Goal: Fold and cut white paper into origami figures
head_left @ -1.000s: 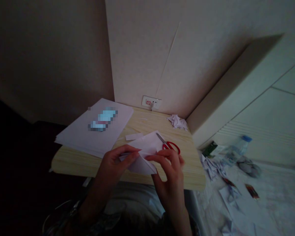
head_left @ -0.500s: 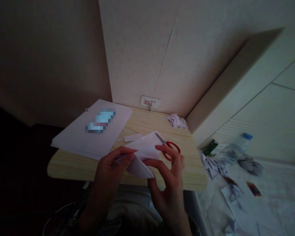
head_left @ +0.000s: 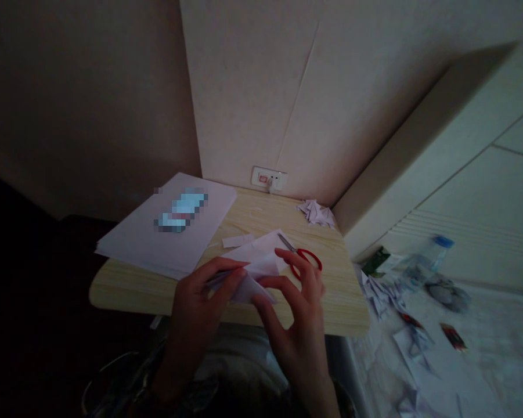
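Note:
A white sheet of folded paper (head_left: 249,289) is held up over the near part of the small wooden table (head_left: 339,307). My left hand (head_left: 202,293) pinches its left side between thumb and fingers. The thumb and index finger of my right hand (head_left: 296,302) grip the folded flap on the right, the other fingers spread apart. Behind the folded piece lies another white paper (head_left: 264,248). Red-handled scissors (head_left: 308,260) rest on the table just beyond my right fingers, partly hidden by them.
At the left, a stack of white paper (head_left: 134,238) bears a blurred-out phone-like object (head_left: 183,210). Folded paper pieces (head_left: 317,213) sit in the far right corner, near a wall socket (head_left: 269,179). Right of the table are a bottle (head_left: 430,258) and more folded paper (head_left: 378,295).
My right thumb has moved up from beneath the flap onto its near face. The flap's right corner sits slightly higher. The view has shifted a little.

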Available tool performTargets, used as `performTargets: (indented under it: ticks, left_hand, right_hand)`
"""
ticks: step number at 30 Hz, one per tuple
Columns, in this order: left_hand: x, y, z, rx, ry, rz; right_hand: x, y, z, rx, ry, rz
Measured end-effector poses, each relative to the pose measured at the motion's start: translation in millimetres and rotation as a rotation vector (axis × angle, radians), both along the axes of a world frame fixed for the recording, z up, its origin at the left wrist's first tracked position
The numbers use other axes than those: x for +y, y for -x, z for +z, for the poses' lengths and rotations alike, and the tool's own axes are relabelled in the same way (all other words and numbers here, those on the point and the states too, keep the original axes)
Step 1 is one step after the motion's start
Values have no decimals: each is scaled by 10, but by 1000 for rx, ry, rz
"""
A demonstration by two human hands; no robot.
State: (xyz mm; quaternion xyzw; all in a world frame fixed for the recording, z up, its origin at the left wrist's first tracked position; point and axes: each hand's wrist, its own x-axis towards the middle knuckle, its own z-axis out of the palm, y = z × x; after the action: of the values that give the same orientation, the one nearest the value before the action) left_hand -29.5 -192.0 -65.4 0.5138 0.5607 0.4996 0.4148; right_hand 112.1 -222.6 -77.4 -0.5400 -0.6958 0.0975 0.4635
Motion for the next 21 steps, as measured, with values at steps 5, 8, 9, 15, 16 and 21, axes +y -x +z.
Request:
performTargets:
  ticks: [5, 8, 9, 15, 16, 21]
  left_hand:
    - [6, -5, -5, -88, 63, -85]
    - [-8, -13, 14, -119, 100, -76]
    - [-12, -17, 22, -123, 98, -70]
    - [-27, -29, 43, -138, 72, -62]
    - [-25, -26, 37, -132, 72, -65]
    - [8, 8, -11, -77, 48, -152]
  right_hand:
    - [36, 4, -15, 50, -46, -47]
    - [38, -9, -27, 61, -54, -59]
    - [40, -14, -31, 64, -57, -69]
    - [59, -28, -52, 243, 10, -116]
    - [61, -28, -57, 280, 35, -100]
    - [71, -36, -103, 486, 150, -35]
